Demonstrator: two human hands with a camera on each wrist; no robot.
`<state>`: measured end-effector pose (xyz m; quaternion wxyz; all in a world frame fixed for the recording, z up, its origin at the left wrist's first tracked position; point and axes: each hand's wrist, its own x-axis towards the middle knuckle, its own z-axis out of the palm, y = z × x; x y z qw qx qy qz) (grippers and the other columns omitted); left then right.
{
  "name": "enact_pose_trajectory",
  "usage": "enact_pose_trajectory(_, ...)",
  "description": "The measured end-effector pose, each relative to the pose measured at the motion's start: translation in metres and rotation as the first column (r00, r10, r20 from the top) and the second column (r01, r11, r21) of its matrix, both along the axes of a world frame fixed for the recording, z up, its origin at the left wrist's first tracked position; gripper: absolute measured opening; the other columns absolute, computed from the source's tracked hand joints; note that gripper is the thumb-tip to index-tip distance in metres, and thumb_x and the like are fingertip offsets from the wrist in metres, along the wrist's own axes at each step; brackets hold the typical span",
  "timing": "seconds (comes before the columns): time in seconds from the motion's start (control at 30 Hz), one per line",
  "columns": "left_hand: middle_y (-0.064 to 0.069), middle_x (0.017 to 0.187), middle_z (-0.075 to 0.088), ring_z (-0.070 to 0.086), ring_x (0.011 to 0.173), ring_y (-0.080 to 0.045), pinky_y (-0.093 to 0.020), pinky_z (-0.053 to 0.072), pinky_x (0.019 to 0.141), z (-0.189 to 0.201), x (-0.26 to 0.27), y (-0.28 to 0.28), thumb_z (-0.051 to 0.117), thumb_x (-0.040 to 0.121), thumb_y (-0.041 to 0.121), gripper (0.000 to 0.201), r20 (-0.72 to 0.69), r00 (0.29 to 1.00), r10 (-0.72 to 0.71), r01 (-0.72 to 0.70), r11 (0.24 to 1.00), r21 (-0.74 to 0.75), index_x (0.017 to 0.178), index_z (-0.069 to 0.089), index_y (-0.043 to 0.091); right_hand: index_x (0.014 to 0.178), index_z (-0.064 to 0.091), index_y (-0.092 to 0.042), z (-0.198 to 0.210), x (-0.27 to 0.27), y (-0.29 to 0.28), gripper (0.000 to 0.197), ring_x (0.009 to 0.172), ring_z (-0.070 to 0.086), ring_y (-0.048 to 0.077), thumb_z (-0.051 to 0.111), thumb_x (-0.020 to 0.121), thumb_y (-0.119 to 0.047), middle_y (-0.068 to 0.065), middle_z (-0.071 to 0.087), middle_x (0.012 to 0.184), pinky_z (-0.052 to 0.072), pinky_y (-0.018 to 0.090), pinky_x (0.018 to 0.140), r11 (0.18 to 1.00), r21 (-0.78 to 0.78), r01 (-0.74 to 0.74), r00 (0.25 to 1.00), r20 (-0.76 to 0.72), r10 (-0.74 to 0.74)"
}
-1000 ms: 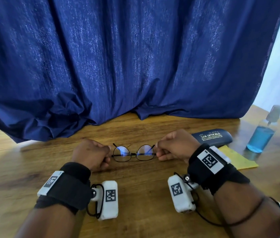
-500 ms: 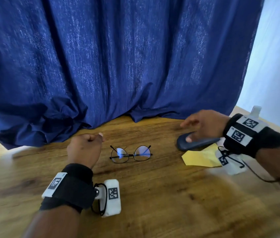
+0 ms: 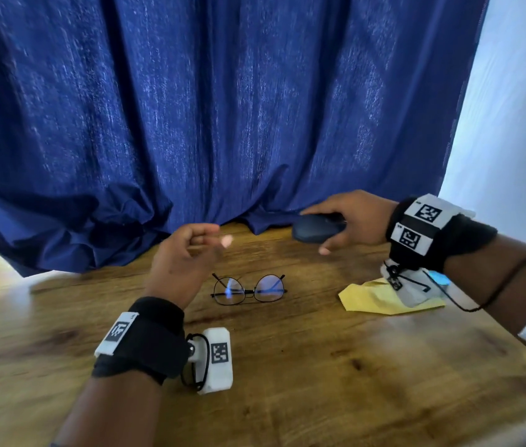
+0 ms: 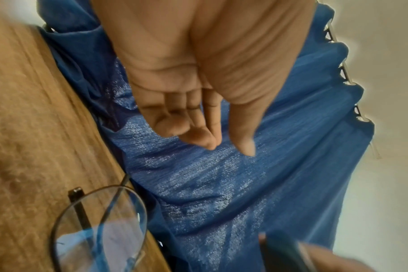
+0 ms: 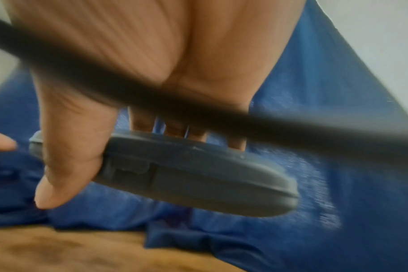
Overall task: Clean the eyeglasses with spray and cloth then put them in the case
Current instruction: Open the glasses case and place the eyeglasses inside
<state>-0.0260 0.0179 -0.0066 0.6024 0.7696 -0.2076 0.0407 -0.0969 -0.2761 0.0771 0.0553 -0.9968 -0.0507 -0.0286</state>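
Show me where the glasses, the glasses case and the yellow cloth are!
glasses (image 3: 248,290), head view, on the bridge between the lenses.
glasses case (image 3: 314,232), head view, on its dark shell.
yellow cloth (image 3: 369,296), head view, on its bare left part.

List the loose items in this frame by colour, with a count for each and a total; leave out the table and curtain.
Black: 1, eyeglasses
Dark blue: 1, case, held in the right hand
Yellow: 1, cloth
Blue-liquid spray bottle: 1, mostly hidden
Total: 4
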Motion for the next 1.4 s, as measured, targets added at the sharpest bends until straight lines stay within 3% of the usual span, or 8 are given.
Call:
enact_pose_trajectory(0.13, 0.011, 0.125, 0.069, 0.075, 0.098, -0.008, -0.024, 0.061, 0.074, 0.004, -0.012, -0.013, 0.086, 0.065, 0.031, 0.081, -0.005, 0.948, -0.317, 0.316, 0.946, -0.078, 0.139, 0.054, 0.032, 0.133, 0.051, -0.025, 0.006, 0.004, 0.058, 0.076, 0.100, 0.064, 0.009, 0.091, 0.071, -0.042, -0.004, 0.070, 0.121, 0.046, 0.020, 0.085, 0.974, 0.149, -0.173, 0.981, 0.111, 0.157)
enact_pose_trajectory(0.27, 0.004, 0.113, 0.077, 0.075, 0.105, -0.013, -0.026, 0.062, 0.080, 0.000, -0.009, -0.013, 0.087, 0.064, 0.025, 0.067, 0.057, 0.949, -0.311, 0.316, 0.929, -0.192, 0.126, 0.063, 0.028, 0.125, 0.062, -0.026, 0.002, 0.012, 0.087, 0.058, 0.102, 0.064, 0.007, 0.088, 0.074, -0.029, -0.007, 0.070, 0.115, 0.047, 0.016, 0.087, 0.925, 0.216, -0.311, 0.937, 0.231, 0.262)
enact_pose_trajectory(0.47, 0.003, 0.104, 0.080, 0.076, 0.101, -0.014, -0.030, 0.062, 0.087, 0.003, -0.007, -0.009, 0.082, 0.073, 0.029, 0.051, 0.094, 0.973, -0.213, 0.230, 0.939, -0.256, 0.120, 0.068, 0.013, 0.132, 0.065, -0.033, -0.012, 0.014, 0.076, 0.055, 0.114, 0.061, 0.003, 0.084, 0.081, -0.040, -0.010, 0.067, 0.122, 0.046, 0.018, 0.099, 0.880, 0.294, -0.372, 0.903, 0.335, 0.270)
enact_pose_trajectory(0.87, -0.002, 0.112, 0.080, 0.076, 0.107, -0.018, -0.025, 0.060, 0.089, -0.007, -0.006, -0.015, 0.080, 0.075, 0.019, 0.051, -0.020, 0.971, -0.240, 0.232, 0.954, -0.192, 0.124, 0.067, 0.011, 0.120, 0.075, -0.026, -0.074, 0.011, 0.043, 0.033, 0.099, 0.071, 0.007, 0.077, 0.089, -0.035, -0.012, 0.075, 0.107, 0.054, 0.017, 0.084, 0.719, 0.560, -0.411, 0.843, 0.534, 0.066)
enact_pose_trajectory(1.03, -0.017, 0.119, 0.075, 0.074, 0.112, -0.029, -0.034, 0.058, 0.095, -0.004, -0.011, -0.019, 0.074, 0.082, 0.000, 0.099, 0.047, 0.913, -0.405, 0.407, 0.894, -0.188, 0.156, 0.021, 0.039, 0.100, 0.072, -0.030, -0.070, 0.013, 0.040, 0.016, 0.094, 0.069, -0.005, 0.071, 0.089, -0.042, -0.019, 0.074, 0.096, 0.048, 0.006, 0.082, 0.675, 0.656, -0.338, 0.777, 0.599, -0.193)
enact_pose_trajectory(1.1, -0.019, 0.121, 0.074, 0.072, 0.114, -0.031, -0.037, 0.057, 0.099, -0.004, -0.013, -0.019, 0.074, 0.083, 0.001, 0.100, 0.073, 0.892, -0.446, 0.452, 0.881, -0.141, 0.159, 0.019, 0.038, 0.099, 0.067, -0.025, -0.072, 0.017, 0.039, 0.025, 0.094, 0.069, -0.003, 0.074, 0.086, -0.045, -0.014, 0.073, 0.095, 0.047, 0.006, 0.082, 0.606, 0.735, -0.306, 0.773, 0.563, -0.292)
enact_pose_trajectory(1.3, 0.010, 0.123, 0.077, 0.072, 0.115, -0.010, -0.023, 0.056, 0.097, 0.009, -0.012, -0.010, 0.072, 0.083, -0.001, 0.090, 0.093, 0.962, -0.255, 0.270, 0.931, -0.243, 0.157, 0.031, 0.030, 0.118, 0.062, -0.023, -0.080, 0.026, 0.037, 0.026, 0.089, 0.066, 0.012, 0.064, 0.097, -0.039, -0.009, 0.066, 0.100, 0.055, 0.025, 0.079, 0.345, 0.897, -0.275, 0.776, 0.419, -0.472)
enact_pose_trajectory(1.4, 0.009, 0.117, 0.078, 0.072, 0.114, -0.013, -0.041, 0.055, 0.105, 0.009, 0.005, 0.007, 0.075, 0.081, 0.006, 0.097, 0.115, 0.990, -0.078, 0.114, 0.928, -0.354, 0.161, 0.026, 0.028, 0.102, 0.069, -0.027, -0.083, 0.025, 0.030, 0.007, 0.081, 0.063, 0.001, 0.066, 0.097, -0.030, -0.015, 0.069, 0.094, 0.050, 0.018, 0.076, 0.568, 0.810, -0.142, 0.818, 0.420, -0.394)
